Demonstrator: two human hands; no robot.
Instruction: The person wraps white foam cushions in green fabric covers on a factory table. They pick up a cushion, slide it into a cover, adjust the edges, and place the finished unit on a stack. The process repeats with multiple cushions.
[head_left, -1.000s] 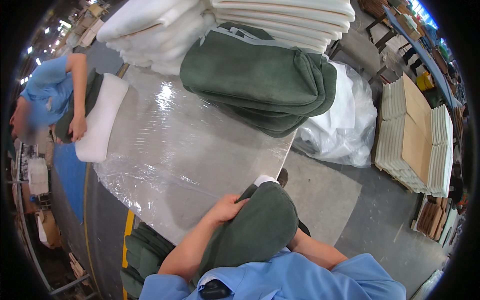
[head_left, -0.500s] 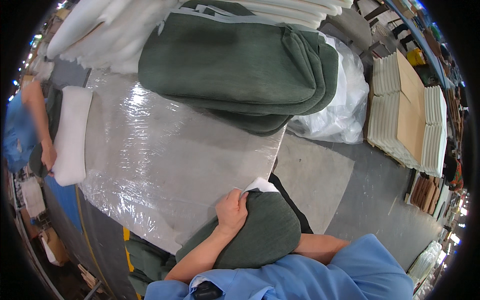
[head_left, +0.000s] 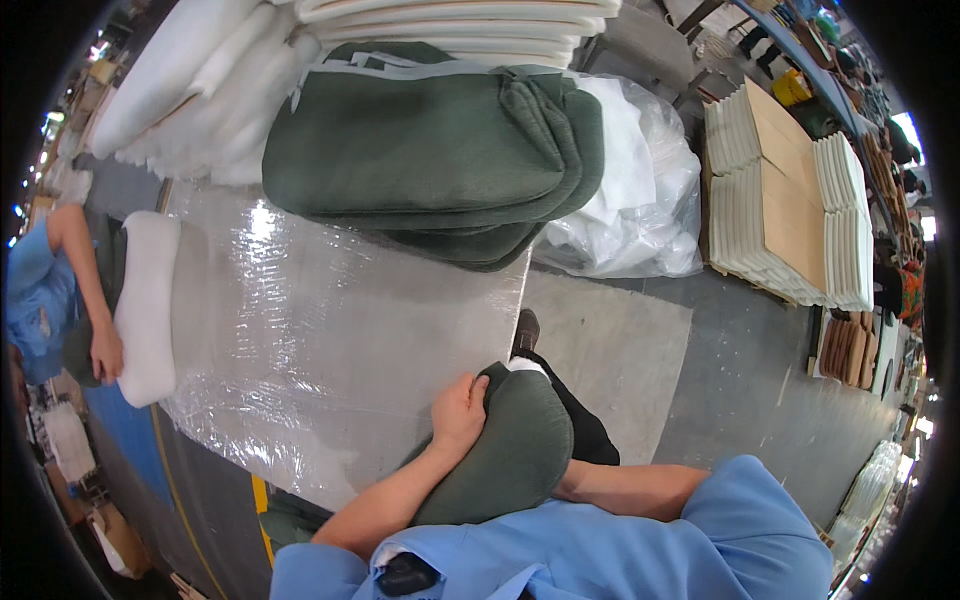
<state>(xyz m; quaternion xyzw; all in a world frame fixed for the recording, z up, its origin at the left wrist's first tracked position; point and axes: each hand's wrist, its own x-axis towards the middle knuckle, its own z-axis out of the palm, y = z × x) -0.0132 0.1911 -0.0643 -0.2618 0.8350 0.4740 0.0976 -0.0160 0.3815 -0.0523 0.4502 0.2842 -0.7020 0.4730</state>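
A dark green fabric cushion cover lies against my body at the near edge of the table. My left hand is closed on the upper edge of this cover, its fingers wrapped over the cloth. White padding peeks out at the cover's top end. My right forearm reaches in from the right and passes behind the cover, which hides the right hand and its fingers. Further off on the table rests a pile of similar green covers with pale edging.
Plastic film wraps the grey tabletop. White foam sheets and fluffy padding are heaped at the back. A clear plastic bag sits beside the pile. At left, another person's hand touches a white cushion. Stacked boards stand at right.
Less white padding shows at the cover's top end, and the cloth edge there now stands folded up by my left hand. The other person's hand has moved lower beside the white cushion. My view has shifted.
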